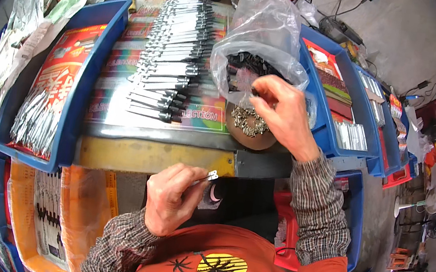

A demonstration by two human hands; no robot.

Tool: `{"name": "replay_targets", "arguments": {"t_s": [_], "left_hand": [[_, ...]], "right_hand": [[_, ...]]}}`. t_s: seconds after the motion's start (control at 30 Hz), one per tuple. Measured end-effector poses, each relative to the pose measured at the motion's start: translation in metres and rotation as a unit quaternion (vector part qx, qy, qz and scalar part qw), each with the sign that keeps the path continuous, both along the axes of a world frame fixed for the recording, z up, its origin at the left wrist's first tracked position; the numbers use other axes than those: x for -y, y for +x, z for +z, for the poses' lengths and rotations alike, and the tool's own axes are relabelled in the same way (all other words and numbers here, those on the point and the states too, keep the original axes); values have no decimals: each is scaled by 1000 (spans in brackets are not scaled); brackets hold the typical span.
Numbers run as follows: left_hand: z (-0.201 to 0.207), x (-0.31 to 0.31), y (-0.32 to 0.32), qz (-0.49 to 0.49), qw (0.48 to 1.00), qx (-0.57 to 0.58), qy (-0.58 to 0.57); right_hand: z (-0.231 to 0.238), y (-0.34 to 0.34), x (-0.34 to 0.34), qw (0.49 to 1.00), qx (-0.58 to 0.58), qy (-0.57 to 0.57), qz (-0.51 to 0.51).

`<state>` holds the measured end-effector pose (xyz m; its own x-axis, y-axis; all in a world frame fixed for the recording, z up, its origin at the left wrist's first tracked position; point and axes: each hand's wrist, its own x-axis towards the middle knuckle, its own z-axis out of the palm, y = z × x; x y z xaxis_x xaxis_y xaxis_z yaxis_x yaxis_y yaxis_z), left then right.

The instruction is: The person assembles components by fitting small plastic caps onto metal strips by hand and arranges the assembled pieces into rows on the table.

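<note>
Left hand [171,198]: fingers are clamped on a metal strip [213,175], beside the counter's [154,156] near edge. Right hand [287,115]: fingers bunch at the plastic bag [262,10]; cannot tell whether they grip anything. Strip appears light, stiff, probably slippery; flat sides suit holding.

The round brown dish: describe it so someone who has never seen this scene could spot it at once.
Find the workbench with its long row of silver parts. Right of that row, at the bench's near edge, the dish sits in front of a clear plastic bag. Unlike the rectangular blue trays, it is round, brown and holds small metal pieces.
</note>
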<state>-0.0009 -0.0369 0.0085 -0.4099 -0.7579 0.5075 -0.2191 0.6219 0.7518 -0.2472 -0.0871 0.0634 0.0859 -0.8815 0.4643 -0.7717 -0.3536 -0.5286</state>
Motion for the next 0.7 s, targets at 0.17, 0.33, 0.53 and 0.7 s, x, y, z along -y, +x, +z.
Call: {"name": "replay_targets", "arguments": {"t_s": [0.17,0.33,0.53,0.7], "left_hand": [[5,-5,0,-26,998,-1,64],[9,-13,-4,-50,994,-2,94],[6,-20,-8,-80,994,-15,72],[9,-25,-8,-84,993,0,79]], "right_hand": [[-1,17,-63,947,268,167,55],[-28,25,-98,892,412,153,108],[-44,33,-120,845,504,133,123],[-48,39,-127,832,527,125,122]]}}
